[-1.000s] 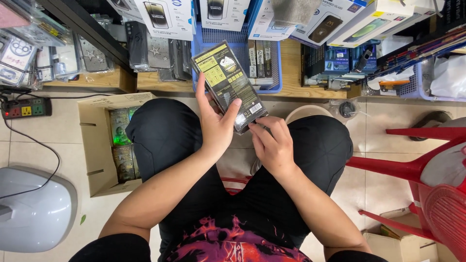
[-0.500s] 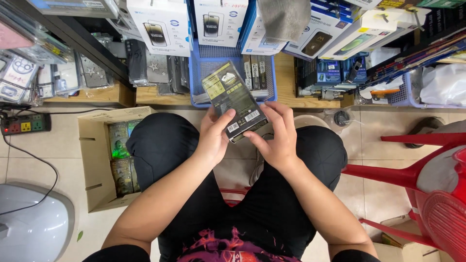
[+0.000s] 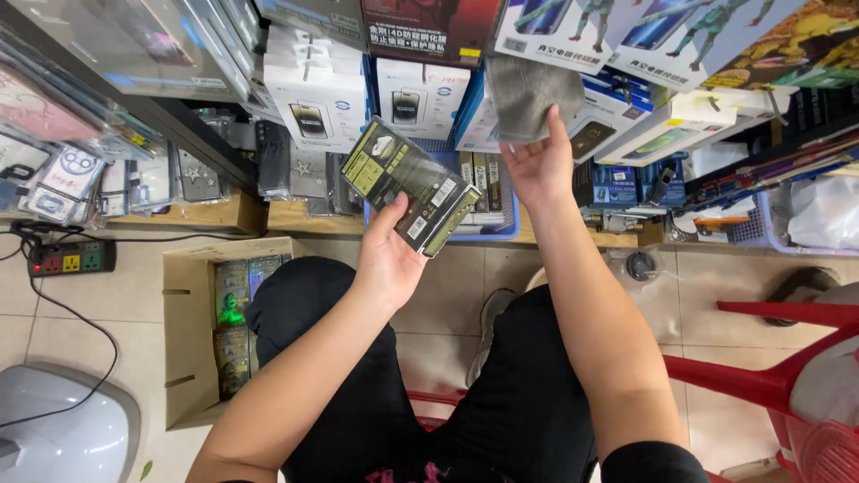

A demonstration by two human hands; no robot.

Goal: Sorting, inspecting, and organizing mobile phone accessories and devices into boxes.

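The left hand (image 3: 389, 259) holds one flat dark screen-protector pack (image 3: 407, 188) with yellow-green print, tilted, its lower edge resting in the palm; the fingers are clamped on it, thumb on the near face and the rest hidden behind. The pack hangs above the person's lap, in front of a blue plastic basket (image 3: 501, 231) on the low wooden shelf (image 3: 295, 217).

The right hand (image 3: 540, 165) is raised higher and farther out, well apart from the pack. Its fingers close on the lower edge of one grey pouch (image 3: 528, 98) that hangs among the stacked boxes.

Behind the pack stand two white phone-accessory boxes (image 3: 315, 112) side by side, each showing a phone picture. The blue basket holds a row of slim packs set on edge; their count cannot be told.

On the tiled floor to the left sits one open cardboard carton (image 3: 192, 331) with green-printed packs inside, touching the person's left knee. One black power strip (image 3: 70, 259) lies farther left, its cable running across the tiles. One red plastic chair (image 3: 778, 376) stands at the right.
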